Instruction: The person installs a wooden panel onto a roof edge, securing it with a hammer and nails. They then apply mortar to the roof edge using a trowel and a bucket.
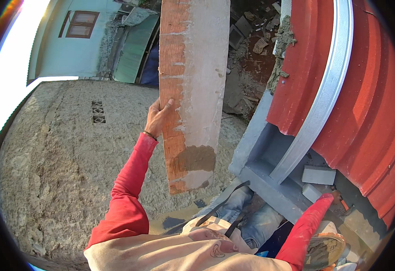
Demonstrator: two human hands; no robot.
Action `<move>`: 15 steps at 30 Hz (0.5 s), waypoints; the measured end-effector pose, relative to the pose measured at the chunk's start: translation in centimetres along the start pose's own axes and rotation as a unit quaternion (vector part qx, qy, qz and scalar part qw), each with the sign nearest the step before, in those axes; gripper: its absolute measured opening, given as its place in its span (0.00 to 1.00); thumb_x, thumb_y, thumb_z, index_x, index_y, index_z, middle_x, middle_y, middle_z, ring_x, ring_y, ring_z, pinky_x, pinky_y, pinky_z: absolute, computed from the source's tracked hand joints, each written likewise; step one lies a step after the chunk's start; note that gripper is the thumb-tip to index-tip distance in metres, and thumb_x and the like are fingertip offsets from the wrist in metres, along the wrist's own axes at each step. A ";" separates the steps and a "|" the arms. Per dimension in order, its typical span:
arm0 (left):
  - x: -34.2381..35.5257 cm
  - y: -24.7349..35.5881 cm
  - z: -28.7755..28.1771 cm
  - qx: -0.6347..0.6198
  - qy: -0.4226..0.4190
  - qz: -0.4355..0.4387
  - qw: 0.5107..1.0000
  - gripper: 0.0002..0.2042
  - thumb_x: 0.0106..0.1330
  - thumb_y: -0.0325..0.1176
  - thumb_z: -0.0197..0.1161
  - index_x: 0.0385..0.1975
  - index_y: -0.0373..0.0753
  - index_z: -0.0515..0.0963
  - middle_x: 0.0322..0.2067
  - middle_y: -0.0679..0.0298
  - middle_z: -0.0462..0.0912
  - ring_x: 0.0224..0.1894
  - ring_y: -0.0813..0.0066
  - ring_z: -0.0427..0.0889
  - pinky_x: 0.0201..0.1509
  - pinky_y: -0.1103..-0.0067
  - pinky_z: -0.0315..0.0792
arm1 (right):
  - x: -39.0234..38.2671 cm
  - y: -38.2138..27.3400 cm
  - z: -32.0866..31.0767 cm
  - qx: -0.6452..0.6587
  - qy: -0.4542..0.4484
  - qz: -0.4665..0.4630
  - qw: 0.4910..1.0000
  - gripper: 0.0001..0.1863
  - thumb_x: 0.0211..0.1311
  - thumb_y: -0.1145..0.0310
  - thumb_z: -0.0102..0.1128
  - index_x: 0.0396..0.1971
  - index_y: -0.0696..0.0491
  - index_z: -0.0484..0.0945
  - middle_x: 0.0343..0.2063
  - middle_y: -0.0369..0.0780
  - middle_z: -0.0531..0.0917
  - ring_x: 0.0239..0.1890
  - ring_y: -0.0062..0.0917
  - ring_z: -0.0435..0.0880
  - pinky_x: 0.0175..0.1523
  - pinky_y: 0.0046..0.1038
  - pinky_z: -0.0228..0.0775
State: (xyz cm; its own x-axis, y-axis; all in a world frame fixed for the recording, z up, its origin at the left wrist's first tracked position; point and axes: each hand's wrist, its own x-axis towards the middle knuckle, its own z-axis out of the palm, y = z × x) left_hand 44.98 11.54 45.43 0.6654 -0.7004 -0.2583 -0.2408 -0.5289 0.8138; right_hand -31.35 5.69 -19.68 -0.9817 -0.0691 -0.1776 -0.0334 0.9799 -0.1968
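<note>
My left hand (157, 118) grips the left edge of a long wooden board (202, 90), its thumb lying on the front face. The board stands upright before me; its left strip is bare orange-brown wood, the rest coated with pale dried mortar, with a darker damp patch near the lower end. At the lower right, my right hand (337, 198) is low beside grey blocks (319, 175). Its fingers are mostly hidden, and a small orange piece (344, 205) shows next to them; I cannot tell whether it is held.
Red corrugated roofing (364, 90) and a curved silvery metal strip (328, 99) fill the right side. A grey ledge (274, 183) lies below them. A round container of mortar (326, 250) stands lower right. The rough plastered wall (71, 167) is at left; rubble (260, 45) lies below, beyond the board.
</note>
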 end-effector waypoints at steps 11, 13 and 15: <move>4.3 -13.0 7.9 0.150 0.059 0.110 0.981 0.17 0.75 0.33 0.60 0.60 0.34 0.74 0.43 0.60 0.86 0.44 0.76 0.83 0.50 0.74 0.77 | 3.2 -2.8 -5.0 0.377 -0.114 0.268 0.879 0.23 0.59 0.56 0.56 0.39 0.65 0.76 0.34 0.46 0.83 0.32 0.35 0.84 0.35 0.42 0.77; 3.2 -13.3 10.9 0.179 0.081 0.100 0.975 0.18 0.74 0.32 0.60 0.61 0.35 0.74 0.42 0.55 0.87 0.43 0.69 0.86 0.49 0.72 0.77 | -1.0 -2.9 -8.6 0.375 -0.120 0.214 0.894 0.18 0.59 0.60 0.55 0.38 0.62 0.75 0.31 0.44 0.81 0.26 0.31 0.80 0.28 0.38 0.71; 3.6 -13.6 13.4 0.162 0.089 0.103 0.977 0.19 0.73 0.30 0.60 0.62 0.37 0.74 0.41 0.51 0.87 0.43 0.62 0.87 0.48 0.70 0.78 | -2.1 -3.9 -11.5 0.359 -0.088 0.207 0.906 0.19 0.60 0.60 0.52 0.38 0.64 0.75 0.30 0.44 0.81 0.24 0.30 0.79 0.25 0.35 0.70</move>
State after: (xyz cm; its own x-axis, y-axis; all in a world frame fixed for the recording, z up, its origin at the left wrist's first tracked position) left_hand 41.22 9.78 26.43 0.6838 -0.7296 0.0117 -0.5755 -0.5293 0.6234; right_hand -31.31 4.18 -7.44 -0.8348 0.1870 -0.5178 0.5239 0.5590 -0.6427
